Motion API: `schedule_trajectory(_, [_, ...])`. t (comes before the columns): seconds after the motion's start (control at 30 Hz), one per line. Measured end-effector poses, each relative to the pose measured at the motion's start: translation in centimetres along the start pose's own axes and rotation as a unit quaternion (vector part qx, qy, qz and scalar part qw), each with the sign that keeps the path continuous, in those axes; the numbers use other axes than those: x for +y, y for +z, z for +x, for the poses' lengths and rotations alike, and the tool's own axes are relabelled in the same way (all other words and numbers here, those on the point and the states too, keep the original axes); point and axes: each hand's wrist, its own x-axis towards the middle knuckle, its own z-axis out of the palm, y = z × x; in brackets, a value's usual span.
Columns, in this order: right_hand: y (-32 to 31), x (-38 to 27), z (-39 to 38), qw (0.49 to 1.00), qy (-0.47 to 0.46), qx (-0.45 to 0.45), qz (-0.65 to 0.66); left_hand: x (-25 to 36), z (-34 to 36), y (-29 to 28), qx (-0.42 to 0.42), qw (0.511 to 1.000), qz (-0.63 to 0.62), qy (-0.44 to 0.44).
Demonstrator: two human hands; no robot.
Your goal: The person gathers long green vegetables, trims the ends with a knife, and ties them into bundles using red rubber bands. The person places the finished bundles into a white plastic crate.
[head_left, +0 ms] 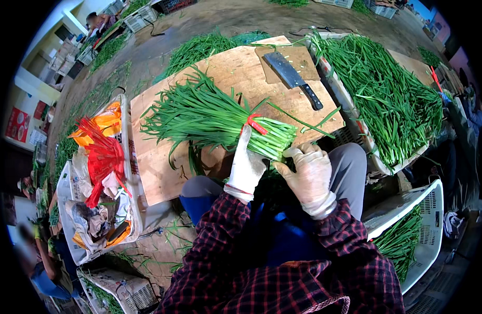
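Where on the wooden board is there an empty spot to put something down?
The wooden board is bare between the bundle of greens and the cleaver, and at its near left corner, beside the crate of red ties. It is crowded where the left hand and right hand grip the bundle.

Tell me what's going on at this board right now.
A person in white gloves and a plaid shirt sits at a wooden board and holds a bundle of long green chives bound by a red tie. The left hand grips the bundle just below the tie; the right hand is at its cut ends. A cleaver lies untouched further up the board. A crate of loose chives stands to the right, and a crate with red ties to the left.
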Motion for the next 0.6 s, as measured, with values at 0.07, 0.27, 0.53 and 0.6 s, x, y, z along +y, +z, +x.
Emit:
schedule_trajectory(0.07, [1.3, 0.2, 0.1, 1.000, 0.014, 0.008, 0.004, -0.3, 0.4, -0.4, 0.033, 0.998, 0.010, 0.047])
schedule_trajectory(0.27, [1.2, 2.3, -0.9, 0.997, 0.026, -0.074, -0.016, -0.1, -0.2, -0.8, 0.000, 1.000, -0.024, -0.019])
schedule_trajectory(0.53, [1.1, 3.6, 3.6, 0.998, -0.049, -0.026, -0.028, -1.7, -0.3, -0.7, 0.033, 0.999, 0.019, -0.030])
schedule_trajectory(0.6, [3.1, 3.9, 3.5, 0.968, -0.090, -0.127, -0.198, -1.6, -0.8, -1.3, 0.007, 0.998, 0.046, -0.033])
